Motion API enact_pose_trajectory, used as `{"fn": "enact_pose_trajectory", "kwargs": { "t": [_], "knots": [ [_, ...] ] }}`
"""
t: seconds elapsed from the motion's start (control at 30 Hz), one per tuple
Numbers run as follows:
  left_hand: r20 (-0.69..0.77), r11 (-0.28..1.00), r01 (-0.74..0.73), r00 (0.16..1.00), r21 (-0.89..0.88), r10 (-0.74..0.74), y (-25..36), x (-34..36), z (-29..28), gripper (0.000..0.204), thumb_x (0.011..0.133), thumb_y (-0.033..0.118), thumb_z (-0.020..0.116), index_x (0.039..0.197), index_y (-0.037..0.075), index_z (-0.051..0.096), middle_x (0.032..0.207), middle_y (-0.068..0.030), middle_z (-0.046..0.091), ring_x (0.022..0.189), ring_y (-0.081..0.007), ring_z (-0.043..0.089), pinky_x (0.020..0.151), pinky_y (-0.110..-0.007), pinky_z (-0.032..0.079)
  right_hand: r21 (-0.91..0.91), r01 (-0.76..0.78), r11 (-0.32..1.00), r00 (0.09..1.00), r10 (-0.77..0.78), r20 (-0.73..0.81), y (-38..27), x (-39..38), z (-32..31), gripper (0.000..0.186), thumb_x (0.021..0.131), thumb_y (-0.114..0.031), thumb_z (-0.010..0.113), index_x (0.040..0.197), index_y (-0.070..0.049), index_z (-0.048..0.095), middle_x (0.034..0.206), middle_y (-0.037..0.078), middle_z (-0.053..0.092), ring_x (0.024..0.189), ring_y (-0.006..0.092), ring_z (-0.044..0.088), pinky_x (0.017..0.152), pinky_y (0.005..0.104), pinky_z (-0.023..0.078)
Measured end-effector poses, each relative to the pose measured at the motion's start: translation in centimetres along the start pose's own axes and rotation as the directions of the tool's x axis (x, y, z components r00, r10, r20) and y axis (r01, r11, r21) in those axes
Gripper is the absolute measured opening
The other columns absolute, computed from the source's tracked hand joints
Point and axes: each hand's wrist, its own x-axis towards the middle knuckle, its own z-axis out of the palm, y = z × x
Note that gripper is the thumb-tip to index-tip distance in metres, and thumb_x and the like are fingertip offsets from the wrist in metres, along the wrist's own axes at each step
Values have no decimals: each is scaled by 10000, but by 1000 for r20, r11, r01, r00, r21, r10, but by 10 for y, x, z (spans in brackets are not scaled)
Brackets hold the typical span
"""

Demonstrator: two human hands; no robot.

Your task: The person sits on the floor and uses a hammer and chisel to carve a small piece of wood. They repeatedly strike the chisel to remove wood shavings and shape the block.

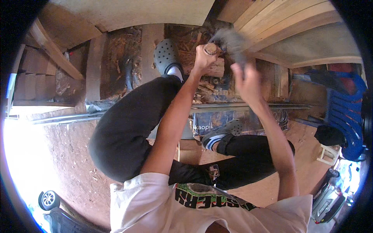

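Gripping a wooden handle in left hand, right hand beside

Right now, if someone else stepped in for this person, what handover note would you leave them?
Left hand: closed round the top of a round wooden tool handle, held upright on the log.
Right hand: raised beside it, swinging a mallet-like tool that is too blurred to identify.
Left foot in a grey clog rests on a plank by the log; right foot is on the lower ground.
Done: wood chips already lie around the log.
Left: the log is largely whole, so the cutting looks unfinished; how far it has gone cannot be told.
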Motion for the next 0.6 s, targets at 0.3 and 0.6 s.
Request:
{"fn": "enact_pose_trajectory", "kwargs": {
  "t": [0.3,0.6],
  "knots": [
    [13,998,25,1000,54,-26,-8,0,5,196,778,89,709,656,3,581,606,15,536,610,-56,452,533,-302,417,580,54,813,997,-16,-70,-15,18,-106,361,988,-440,500,880,-96,507,619,-53,415,470,-1,361,387,178,283],
    [158,975,194,972,-112,-175,-13,7,-1,202,762,131,763,697,-1,625,649,9,596,607,-78,515,534,-308,431,265,-166,950,975,119,186,22,1,14,529,954,-464,536,1058,54,577,945,304,631,901,309,635,808,440,468]
  ]
}}
